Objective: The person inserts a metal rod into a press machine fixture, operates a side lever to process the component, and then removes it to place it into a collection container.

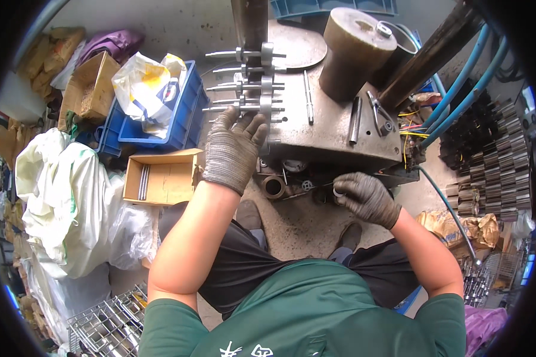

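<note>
Both hands wear dark grey work gloves. My left hand (233, 149) reaches up to the lowest of several slim metal shafts (219, 109) in an upright metal rack (266, 80). Its fingers are bent around that shaft, and the glove partly hides the contact. Off the front edge of the machine block, my right hand (368, 199) is closed, thumb and fingers pinching a small round silvery metal part (338, 193). On the block's steel top (292, 128) lie a thin metal rod (308, 98), a thicker bar (355, 121) and a plier-like tool (375, 110).
A heavy steel cylinder (351, 56) stands on the block. Blue hoses (473, 83) run down at right, near stacked metal parts (494, 160). At left are a blue crate (190, 107), a cardboard box (167, 184) holding rods and a white sack (59, 202). Below the block sits a metal ring (273, 187).
</note>
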Action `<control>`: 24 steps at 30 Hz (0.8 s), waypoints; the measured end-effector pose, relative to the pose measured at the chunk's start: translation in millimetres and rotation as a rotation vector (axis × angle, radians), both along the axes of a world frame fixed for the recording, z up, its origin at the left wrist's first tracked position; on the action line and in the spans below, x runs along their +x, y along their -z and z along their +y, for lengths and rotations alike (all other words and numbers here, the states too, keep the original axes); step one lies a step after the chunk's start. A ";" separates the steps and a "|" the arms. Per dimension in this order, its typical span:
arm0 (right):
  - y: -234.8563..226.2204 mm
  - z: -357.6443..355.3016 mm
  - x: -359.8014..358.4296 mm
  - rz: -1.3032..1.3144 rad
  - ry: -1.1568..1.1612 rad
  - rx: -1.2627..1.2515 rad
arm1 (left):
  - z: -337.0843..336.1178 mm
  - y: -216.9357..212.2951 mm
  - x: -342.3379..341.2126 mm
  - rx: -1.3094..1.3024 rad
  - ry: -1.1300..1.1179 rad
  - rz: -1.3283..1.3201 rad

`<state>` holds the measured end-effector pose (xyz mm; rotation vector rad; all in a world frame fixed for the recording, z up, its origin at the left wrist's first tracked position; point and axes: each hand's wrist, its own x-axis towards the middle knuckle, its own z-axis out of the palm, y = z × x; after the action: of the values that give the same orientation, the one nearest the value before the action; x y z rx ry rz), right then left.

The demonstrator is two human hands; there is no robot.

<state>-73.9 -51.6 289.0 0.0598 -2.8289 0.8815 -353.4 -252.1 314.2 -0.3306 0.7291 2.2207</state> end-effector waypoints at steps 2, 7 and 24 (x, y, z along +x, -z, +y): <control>-50.7 14.4 -19.3 0.117 0.102 0.041 | 13.1 -7.8 -4.5 -0.067 -0.069 -0.084; -102.0 73.7 -75.5 0.545 0.388 -0.255 | 30.3 -2.4 -20.6 -0.059 -0.048 -0.181; -140.6 171.2 -166.0 0.489 0.689 0.264 | 35.8 -55.3 92.5 -0.151 0.694 1.026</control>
<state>-239.9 119.6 429.6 -0.5495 -2.2317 0.2827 -260.8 -216.3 369.5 0.9381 1.2840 1.5471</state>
